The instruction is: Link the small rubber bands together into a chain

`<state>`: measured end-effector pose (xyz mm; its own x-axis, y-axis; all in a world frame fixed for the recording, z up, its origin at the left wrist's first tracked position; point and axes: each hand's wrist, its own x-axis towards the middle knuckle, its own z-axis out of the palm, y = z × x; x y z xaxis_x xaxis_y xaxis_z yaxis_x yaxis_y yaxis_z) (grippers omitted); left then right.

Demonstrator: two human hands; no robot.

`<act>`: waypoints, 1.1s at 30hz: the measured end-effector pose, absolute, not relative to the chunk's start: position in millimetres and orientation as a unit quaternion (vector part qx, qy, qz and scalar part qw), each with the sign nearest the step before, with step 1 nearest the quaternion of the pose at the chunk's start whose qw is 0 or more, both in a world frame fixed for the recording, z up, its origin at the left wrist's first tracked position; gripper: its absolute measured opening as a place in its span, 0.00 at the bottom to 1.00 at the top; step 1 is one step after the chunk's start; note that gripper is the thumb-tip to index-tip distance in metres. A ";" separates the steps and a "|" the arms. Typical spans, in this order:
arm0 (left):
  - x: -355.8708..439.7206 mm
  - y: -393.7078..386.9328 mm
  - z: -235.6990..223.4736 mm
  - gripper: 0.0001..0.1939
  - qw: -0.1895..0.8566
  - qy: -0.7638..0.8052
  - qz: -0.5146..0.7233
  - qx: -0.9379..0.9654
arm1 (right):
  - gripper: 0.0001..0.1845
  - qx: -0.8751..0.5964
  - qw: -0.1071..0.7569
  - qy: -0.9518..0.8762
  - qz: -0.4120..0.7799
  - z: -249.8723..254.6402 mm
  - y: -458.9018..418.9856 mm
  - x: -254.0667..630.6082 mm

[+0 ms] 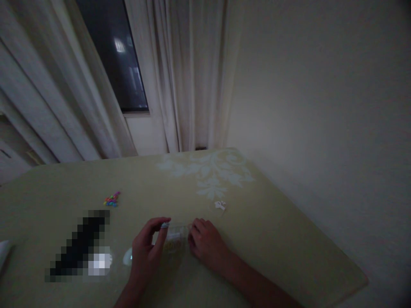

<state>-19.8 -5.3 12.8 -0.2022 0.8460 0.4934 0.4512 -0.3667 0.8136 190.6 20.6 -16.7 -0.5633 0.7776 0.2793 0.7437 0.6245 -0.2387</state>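
Though dim — a see-through box (175,240).

The box (175,239), clear and roughly rectangular, sits crosswise between 2 hands, the left (147,244) at one end, the right (207,241) at the other. Yellowish patches show through; from here I can't tell if it's closed.

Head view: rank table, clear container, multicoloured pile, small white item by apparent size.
Largest to smallest:
1. Table
2. Clear container, partly hidden, but nearer the camera than the last two, so real size is unsure
3. Multicoloured pile
4. Small white item
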 end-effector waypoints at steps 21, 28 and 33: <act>-1.3 -17.8 20.9 0.05 0.224 0.452 0.518 0.691 | 0.19 -0.364 0.391 -0.622 0.572 30.0 8.9 204.8; 1.5 -16.1 23.1 0.04 0.223 0.432 0.522 0.701 | 0.18 -0.353 0.380 -0.650 0.556 34.4 4.6 203.9; 0.4 -15.7 22.5 0.08 0.223 0.428 0.521 0.704 | 0.17 -0.361 0.376 -0.651 0.552 36.8 2.8 203.0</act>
